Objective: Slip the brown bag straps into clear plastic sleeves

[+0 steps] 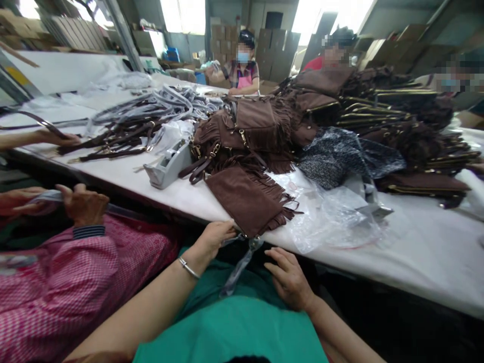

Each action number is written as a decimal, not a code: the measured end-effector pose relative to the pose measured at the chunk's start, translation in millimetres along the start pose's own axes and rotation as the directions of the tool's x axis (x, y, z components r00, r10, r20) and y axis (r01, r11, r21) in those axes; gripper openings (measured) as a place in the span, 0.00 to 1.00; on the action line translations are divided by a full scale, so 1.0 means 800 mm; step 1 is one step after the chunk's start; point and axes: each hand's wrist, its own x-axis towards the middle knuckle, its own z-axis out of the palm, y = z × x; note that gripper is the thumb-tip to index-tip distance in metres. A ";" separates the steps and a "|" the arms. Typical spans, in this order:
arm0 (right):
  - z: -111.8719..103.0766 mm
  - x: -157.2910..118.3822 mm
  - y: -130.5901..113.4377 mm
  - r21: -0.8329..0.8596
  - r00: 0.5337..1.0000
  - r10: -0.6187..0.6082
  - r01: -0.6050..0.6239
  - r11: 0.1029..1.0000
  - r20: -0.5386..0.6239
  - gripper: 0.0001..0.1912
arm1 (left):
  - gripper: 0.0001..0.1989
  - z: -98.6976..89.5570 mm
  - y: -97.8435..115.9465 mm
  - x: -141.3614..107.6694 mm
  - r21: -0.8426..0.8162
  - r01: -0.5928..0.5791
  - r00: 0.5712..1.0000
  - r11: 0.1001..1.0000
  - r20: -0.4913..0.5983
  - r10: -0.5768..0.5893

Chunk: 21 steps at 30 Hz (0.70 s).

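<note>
A brown fringed pouch (244, 199) lies flat at the table's front edge, its fringe to the right. From its near corner a strap in clear plastic wrap (240, 269) hangs over the edge onto my green apron. My left hand (215, 238) is at that near corner, with fingers pressed together on the pouch's edge. Right of the strap, my right hand (289, 277) is raised with its fingers apart and nothing in it. Behind the pouch is a heap of brown fringed bags (257, 116) with gold clips.
Left on the table (128, 176) are a grey dispenser (170, 164) and a pile of straps (121, 136). Crumpled clear plastic (333, 217) and a dark speckled bundle (333, 156) lie right. A person in pink check (86, 282) sits close at left. More people are across the table.
</note>
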 end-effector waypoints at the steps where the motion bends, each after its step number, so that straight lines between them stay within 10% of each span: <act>1: 0.000 0.001 0.000 0.007 1.000 0.000 0.000 1.000 -0.019 0.20 | 0.11 0.006 0.003 0.002 -0.084 0.041 0.999 0.996 -0.004 -0.041; 9: -0.003 0.021 -0.001 0.041 0.996 0.036 -0.032 0.999 -0.080 0.21 | 0.15 0.028 0.011 -0.014 -0.127 0.311 0.950 0.942 0.087 -0.301; 15: 0.010 0.028 0.003 0.312 0.962 0.216 -0.156 0.937 -0.167 0.21 | 0.12 0.041 0.031 -0.012 -0.058 0.193 0.981 0.979 0.010 -0.193; 17: 0.014 0.043 0.004 0.545 0.865 0.490 -0.360 0.757 -0.110 0.21 | 0.12 0.042 0.030 -0.010 -0.024 0.124 0.991 0.992 -0.056 -0.125; 21: 0.011 0.085 0.006 0.815 0.501 0.802 -0.579 0.032 0.324 0.26 | 0.16 0.039 0.023 -0.006 0.039 0.011 1.000 0.999 -0.023 -0.010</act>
